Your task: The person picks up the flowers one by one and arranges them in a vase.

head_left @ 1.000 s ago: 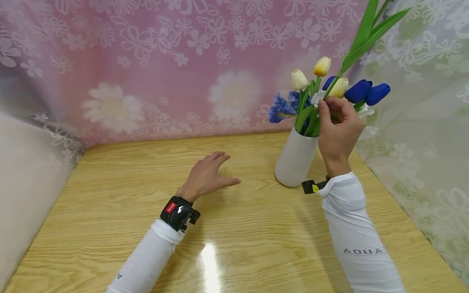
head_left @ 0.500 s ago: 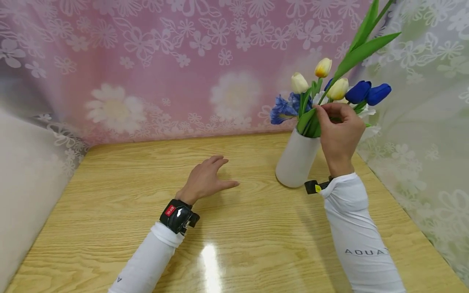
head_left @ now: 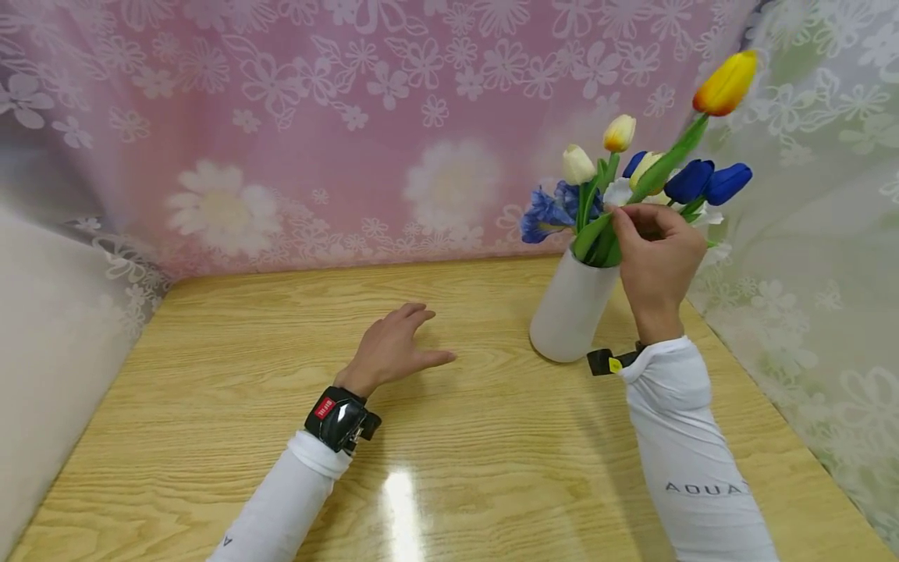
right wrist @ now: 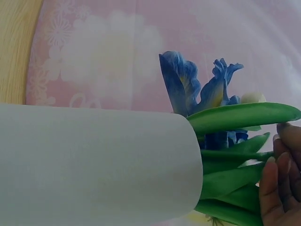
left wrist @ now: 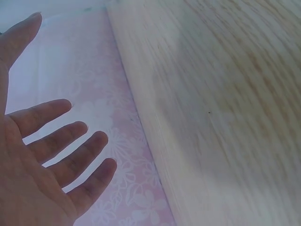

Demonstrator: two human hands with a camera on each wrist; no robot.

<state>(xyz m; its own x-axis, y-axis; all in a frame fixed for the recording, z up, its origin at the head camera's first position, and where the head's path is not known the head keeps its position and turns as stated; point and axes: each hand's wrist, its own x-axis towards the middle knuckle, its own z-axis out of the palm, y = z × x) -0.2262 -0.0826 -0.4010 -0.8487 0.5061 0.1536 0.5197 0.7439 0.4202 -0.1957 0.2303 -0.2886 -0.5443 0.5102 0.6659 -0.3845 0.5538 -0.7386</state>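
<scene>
In the head view my right hand (head_left: 659, 254) is at the mouth of a white vase (head_left: 572, 312), thumb and fingertips pinching the stem of a yellow-and-orange tulip (head_left: 726, 84). That bloom rises above the other flowers, its green leaf slanting up from my fingers. Cream tulips (head_left: 578, 165), dark blue tulips (head_left: 689, 181) and a blue iris (head_left: 544, 215) stand in the vase. The right wrist view has the vase wall (right wrist: 99, 165) filling the left, my fingertips (right wrist: 271, 181) among the stems. My left hand (head_left: 389, 349) hovers over the table, fingers spread, holding nothing.
The wood-grain table (head_left: 232, 390) carries the vase at its right side. Behind it hangs a pink flowered curtain (head_left: 337, 140); a pale green-and-white flowered curtain (head_left: 829, 273) runs along the right edge. A white surface (head_left: 56, 336) borders the left.
The yellow-and-orange tulip has come down toward the vase, so its bloom now shows in the head view. My right hand has lowered slightly. My left hand has barely moved.
</scene>
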